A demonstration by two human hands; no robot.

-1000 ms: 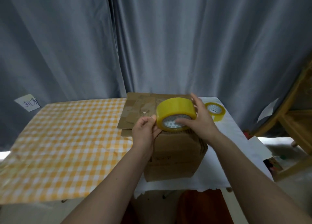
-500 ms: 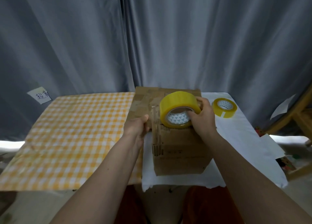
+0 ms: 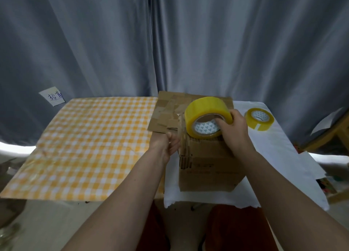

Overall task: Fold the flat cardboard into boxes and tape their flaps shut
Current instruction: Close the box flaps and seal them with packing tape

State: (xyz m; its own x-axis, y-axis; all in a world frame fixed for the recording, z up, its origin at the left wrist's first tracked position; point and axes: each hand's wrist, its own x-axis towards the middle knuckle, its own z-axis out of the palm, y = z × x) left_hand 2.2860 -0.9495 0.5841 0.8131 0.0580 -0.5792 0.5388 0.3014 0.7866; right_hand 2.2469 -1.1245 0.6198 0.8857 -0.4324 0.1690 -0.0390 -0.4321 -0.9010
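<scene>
A folded brown cardboard box [image 3: 209, 167] stands on the white cloth in front of me. My right hand [image 3: 233, 129] holds a large yellow tape roll [image 3: 204, 109] on the box's top, fingers hooked into its core. A clear strip of tape runs from the roll down the box's left side. My left hand [image 3: 169, 144] pinches that strip's end against the left wall of the box. Flat cardboard [image 3: 170, 112] with old tape patches lies behind the box.
A second, smaller yellow tape roll [image 3: 259, 119] lies on the white cloth [image 3: 279, 156] at the right. An orange checked cloth [image 3: 86, 146] covers the table's left part. Grey curtains hang behind. A paper note [image 3: 52, 96] sticks on the curtain; a wooden chair [image 3: 332, 135] stands right.
The left hand has slid down from the roll to the box's left side, drawing tape out. The right hand has set the roll lower onto the box top.
</scene>
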